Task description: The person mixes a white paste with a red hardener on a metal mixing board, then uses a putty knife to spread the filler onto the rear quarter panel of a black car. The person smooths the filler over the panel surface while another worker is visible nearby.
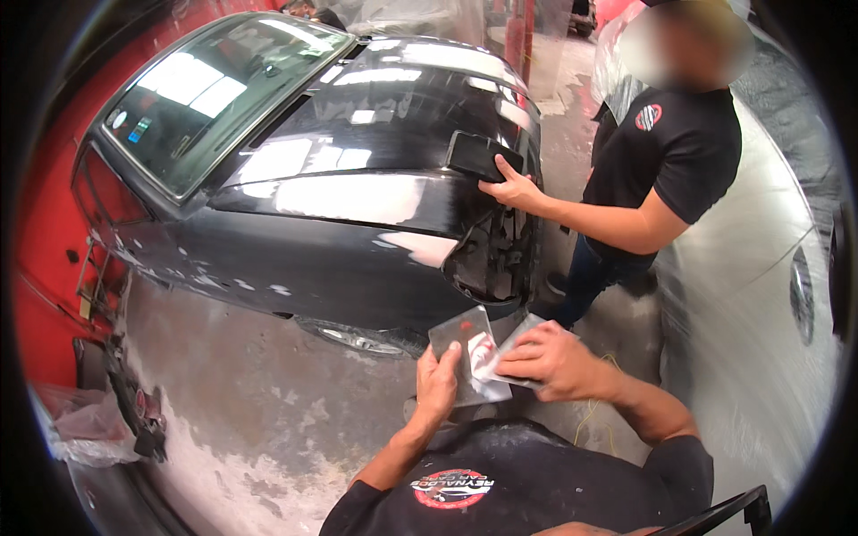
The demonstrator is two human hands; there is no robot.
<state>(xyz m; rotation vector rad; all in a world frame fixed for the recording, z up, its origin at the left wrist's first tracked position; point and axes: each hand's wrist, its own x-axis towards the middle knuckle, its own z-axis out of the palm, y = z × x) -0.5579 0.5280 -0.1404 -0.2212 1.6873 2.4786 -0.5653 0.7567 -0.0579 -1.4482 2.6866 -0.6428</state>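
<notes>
The left hand (438, 380) is gripping a flat grey plate (464, 368) by its left side, thumb on top, while the right hand (565, 362) is holding a thin pale spreader (516, 341) at the plate's right edge. All of this is sitting in front of the person's chest, apart from the dark car (357, 250) ahead. Patchy grey floor (241, 357) is stretching leftward along the car's side, leaving room there; on the right, a second car (742, 295) under clear sheeting is bounding the space. A co-worker (666, 147) in a black T-shirt is standing between the cars, one hand (514, 189) holding a flat black rectangular thing (474, 157) at the bonnet's front corner. A yellow cord (590, 424) is trailing near the right forearm. The plate is showing a smeared patch of white, pink-tinged paste (483, 353) and, near its far edge, a small red dab (466, 325).
</notes>
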